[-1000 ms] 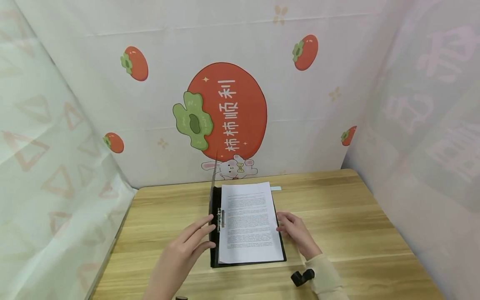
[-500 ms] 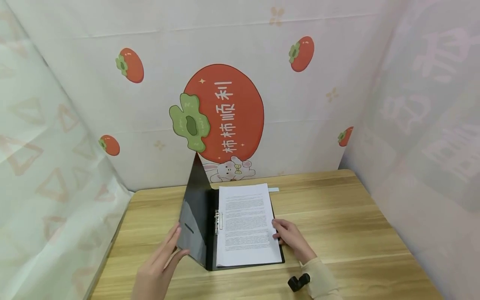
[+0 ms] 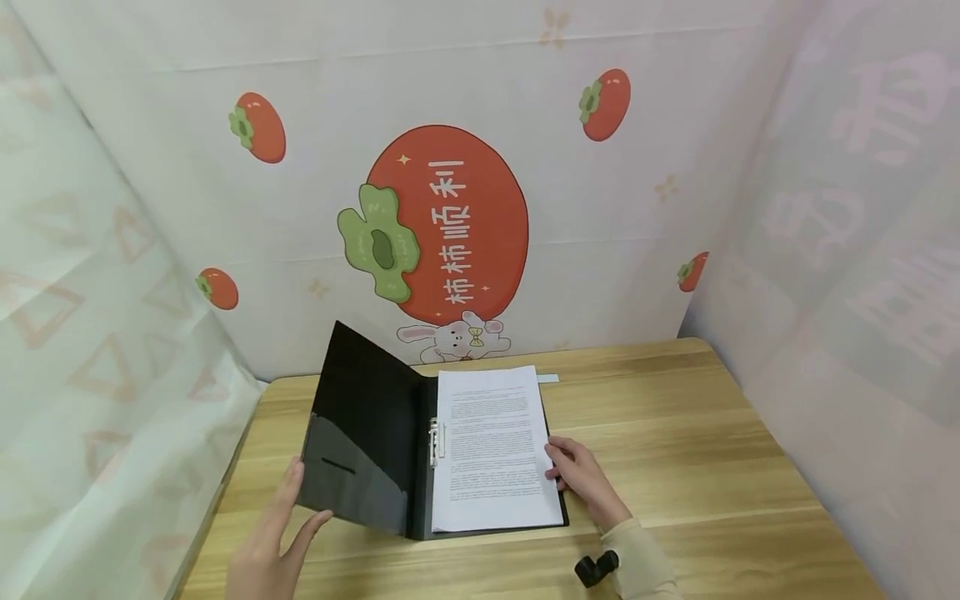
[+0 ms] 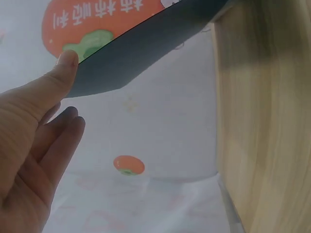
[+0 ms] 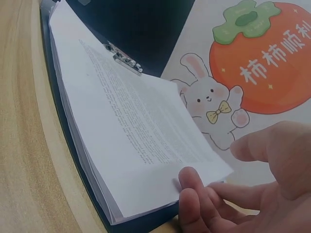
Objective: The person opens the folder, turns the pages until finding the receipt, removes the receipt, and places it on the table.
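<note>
A black clip folder lies on the table, its cover swung up and tilted to the left. Inside, a stack of printed paper sits beside a metal clip. My left hand is at the cover's lower left corner, fingers fairly straight; in the left wrist view the cover's edge runs between thumb and fingers. At the stack's right edge rests my right hand. In the right wrist view its fingertips touch the paper's edge, while the thumb stands apart.
The wooden table extends on both sides of the folder. A pale strip shows past the folder's upper right corner. Behind stands a printed cloth backdrop. A black device is at the right sleeve.
The cover has swung from nearly upright to a leftward tilt, with my left hand moving left along with it. My right hand has shifted slightly left onto the paper's edge.
</note>
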Motion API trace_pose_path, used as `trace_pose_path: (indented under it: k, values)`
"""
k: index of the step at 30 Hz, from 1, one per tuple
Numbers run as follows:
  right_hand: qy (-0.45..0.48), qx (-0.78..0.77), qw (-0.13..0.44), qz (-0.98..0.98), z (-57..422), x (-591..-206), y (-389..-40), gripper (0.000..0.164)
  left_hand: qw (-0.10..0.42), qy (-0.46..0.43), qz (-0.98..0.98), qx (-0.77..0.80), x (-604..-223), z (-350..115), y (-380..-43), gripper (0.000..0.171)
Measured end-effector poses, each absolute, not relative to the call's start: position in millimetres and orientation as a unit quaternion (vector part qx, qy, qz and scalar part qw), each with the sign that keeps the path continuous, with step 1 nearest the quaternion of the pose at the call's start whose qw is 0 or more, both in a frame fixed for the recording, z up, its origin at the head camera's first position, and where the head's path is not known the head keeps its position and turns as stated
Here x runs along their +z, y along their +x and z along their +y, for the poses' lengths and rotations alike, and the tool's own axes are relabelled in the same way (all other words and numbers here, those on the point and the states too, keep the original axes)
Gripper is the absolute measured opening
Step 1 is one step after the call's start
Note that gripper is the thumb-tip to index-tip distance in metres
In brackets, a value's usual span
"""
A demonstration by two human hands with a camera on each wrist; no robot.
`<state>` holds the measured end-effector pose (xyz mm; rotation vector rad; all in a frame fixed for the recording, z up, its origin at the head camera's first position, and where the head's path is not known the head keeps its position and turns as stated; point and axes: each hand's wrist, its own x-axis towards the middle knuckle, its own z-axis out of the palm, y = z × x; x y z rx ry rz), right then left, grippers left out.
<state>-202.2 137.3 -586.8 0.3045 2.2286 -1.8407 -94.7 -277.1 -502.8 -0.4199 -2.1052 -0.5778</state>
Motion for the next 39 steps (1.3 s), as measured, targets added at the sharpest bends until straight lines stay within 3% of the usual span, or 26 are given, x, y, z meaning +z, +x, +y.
trace_pose_path:
  k: [4, 12, 16, 19, 27, 30, 34, 39]
  values:
    - [0.104, -0.637, 0.116, 0.755, 136.4, -587.6, -203.6, 0.05, 0.442, -0.144, -0.855, -0.23, -511.9, -291.7, -91.3, 0.075]
    - [0.121, -0.639, 0.11, 0.752, 137.1, -588.6, -206.6, 0.047, 0.383, -0.071, -0.898, -0.205, -532.9, -318.5, -82.7, 0.076]
    - [0.121, -0.64, 0.108, 0.751, 136.8, -589.3, -207.6, 0.046, 0.304, -0.002, -0.927, -0.217, -547.9, -325.4, -77.2, 0.066]
    - [0.118, -0.639, 0.107, 0.753, 136.6, -589.6, -207.9, 0.044, 0.229, 0.072, -0.941, -0.238, -556.7, -327.5, -73.1, 0.069]
    - [0.115, -0.622, 0.087, 0.77, 137.2, -590.6, -209.1, 0.037, -0.035, 0.154, -0.946, -0.283, -575.2, -332.7, -86.2, 0.092]
    - [0.112, -0.622, 0.085, 0.77, 137.6, -592.0, -210.4, 0.036, -0.067, 0.142, -0.945, -0.285, -583.6, -329.8, -91.9, 0.091]
    - [0.109, -0.626, 0.087, 0.767, 138.5, -593.4, -212.3, 0.037, -0.072, 0.129, -0.945, -0.291, -592.2, -325.8, -95.6, 0.089]
    - [0.113, -0.625, 0.091, 0.767, 140.3, -590.7, -215.6, 0.038, -0.103, 0.14, -0.939, -0.297, -598.3, -323.7, -99.7, 0.095]
